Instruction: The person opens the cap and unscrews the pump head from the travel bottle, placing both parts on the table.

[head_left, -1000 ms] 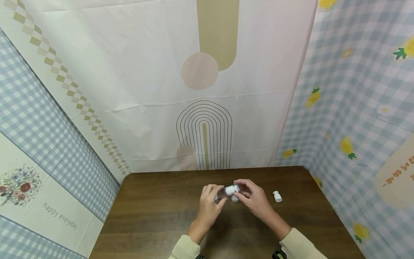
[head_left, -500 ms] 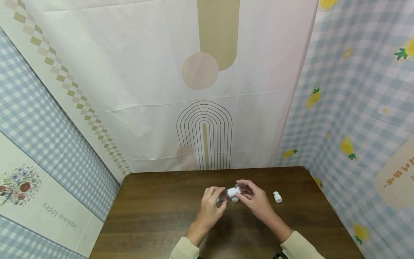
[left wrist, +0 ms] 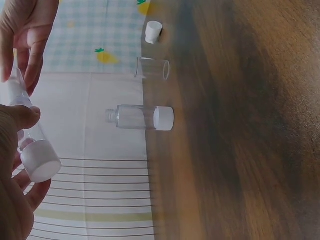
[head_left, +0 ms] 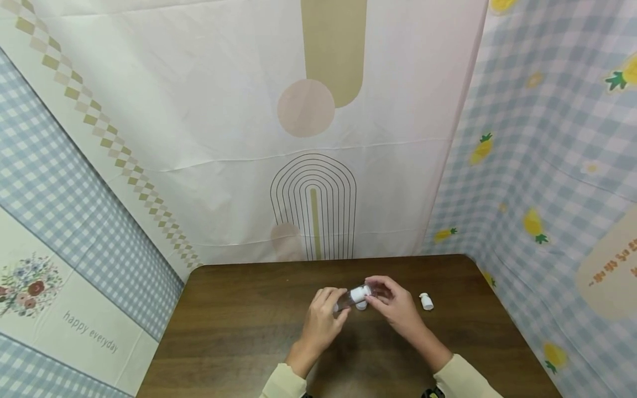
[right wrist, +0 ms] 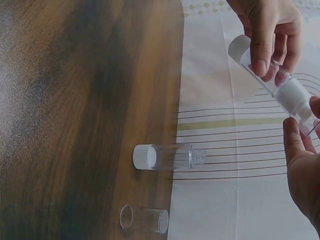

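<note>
Tilted between the two hands is a clear pump bottle point(right wrist: 292, 95) with a white base point(left wrist: 41, 161) and a white pump collar. My left hand point(head_left: 320, 320) grips its clear body near the base, thumb on one side and fingers on the other. My right hand point(head_left: 398, 307) pinches the pump end, where a clear cap seems to cover the nozzle; the fingers partly hide it. Below them a second clear bottle point(left wrist: 135, 117) stands upright on its white base, its threaded neck bare. Beside it stands a loose clear cap point(left wrist: 152, 69).
A white pump head point(head_left: 426, 302) stands on the brown wooden table point(head_left: 239, 331), to the right of my right hand. A printed white cloth point(head_left: 224, 210) hangs behind the table's far edge. Checked cloth point(head_left: 502, 182) with pineapples hangs on the right.
Both hands have shifted slightly to the right with the pump bottle, holding it the whole time. The white pump head has stayed in place.
</note>
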